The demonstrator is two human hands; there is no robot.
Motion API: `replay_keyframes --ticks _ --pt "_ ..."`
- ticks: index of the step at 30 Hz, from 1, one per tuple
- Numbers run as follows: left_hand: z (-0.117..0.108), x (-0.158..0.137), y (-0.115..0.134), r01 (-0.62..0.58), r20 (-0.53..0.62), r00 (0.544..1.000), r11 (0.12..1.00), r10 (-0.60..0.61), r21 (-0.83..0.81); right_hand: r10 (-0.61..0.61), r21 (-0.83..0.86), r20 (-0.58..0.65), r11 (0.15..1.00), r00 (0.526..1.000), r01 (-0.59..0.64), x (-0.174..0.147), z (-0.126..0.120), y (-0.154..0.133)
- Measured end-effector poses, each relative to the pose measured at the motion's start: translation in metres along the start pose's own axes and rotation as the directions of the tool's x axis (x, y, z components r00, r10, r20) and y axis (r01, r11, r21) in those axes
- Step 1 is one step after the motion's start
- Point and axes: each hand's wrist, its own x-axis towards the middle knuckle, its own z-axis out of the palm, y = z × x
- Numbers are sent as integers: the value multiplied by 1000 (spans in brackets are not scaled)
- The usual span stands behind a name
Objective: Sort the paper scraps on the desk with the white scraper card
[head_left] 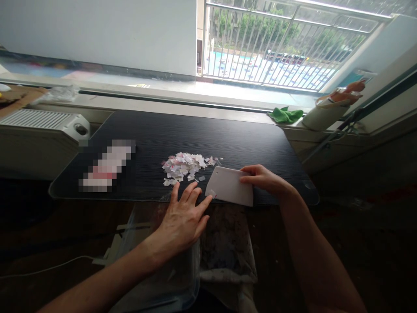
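A heap of small cut paper pieces (pixel 186 165), whitish with some pink, lies on the dark tabletop, with a few strays to its right. My right hand (pixel 265 179) pinches the right end of a white flat scraper (pixel 232 184) with a small hole in one corner. The scraper lies low over the table's near edge, and a small scrap rests by its lower left corner. My left hand (pixel 185 213) is spread, palm down, at the near edge just below the heap. Its index fingertip is close to the scraper's left corner; I cannot tell whether they touch.
Under the near edge stand a clear plastic bin (pixel 195 278) and a dark-topped stool (pixel 228 243). A blurred-out item (pixel 109 167) lies on the table's left. Behind are a green cloth (pixel 286 115), a pale container (pixel 325 114) and the window sill. A radiator (pixel 42 121) stands left.
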Motion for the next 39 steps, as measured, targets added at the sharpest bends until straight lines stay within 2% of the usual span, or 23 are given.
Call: replay_keyframes --ticks 3,5,9,14,18,21,23,26,29,34,39 --pt "-7 -3 6 -40 29 999 999 41 -21 24 20 63 999 998 -25 -14 -4 -3" --pt "-13 -6 11 -74 52 996 996 76 -46 17 -26 77 1000 997 -15 -28 -8 -3" --pt "-22 -12 13 -95 59 993 993 100 -75 -11 -134 -13 991 1000 9 -59 -10 2" --pt "-23 -16 -6 -47 10 999 998 48 -33 21 -77 -112 997 993 -29 -84 -4 3" --pt "-20 -22 -25 54 -45 998 998 -52 27 -8 21 -303 1000 953 14 -81 -2 -1" --pt "-19 -29 -35 127 -62 991 990 -123 60 -48 16 -459 998 887 63 -59 2 -1" --pt "-18 -33 -38 166 -68 985 984 -162 66 -46 18 -495 998 868 63 -42 7 0" --pt "-17 -37 -40 199 -70 978 979 -195 49 -35 19 -476 999 879 50 -22 16 2" --pt "-15 -39 -39 221 -81 972 975 -219 17 -49 16 -412 998 910 62 -11 29 0" --pt "-13 -40 -38 250 -89 964 968 -251 -25 -46 56 -273 996 961 63 -6 51 -10" --pt "-14 -41 -39 264 -88 959 963 -268 -48 -14 161 -166 986 986 41 -3 63 -14"
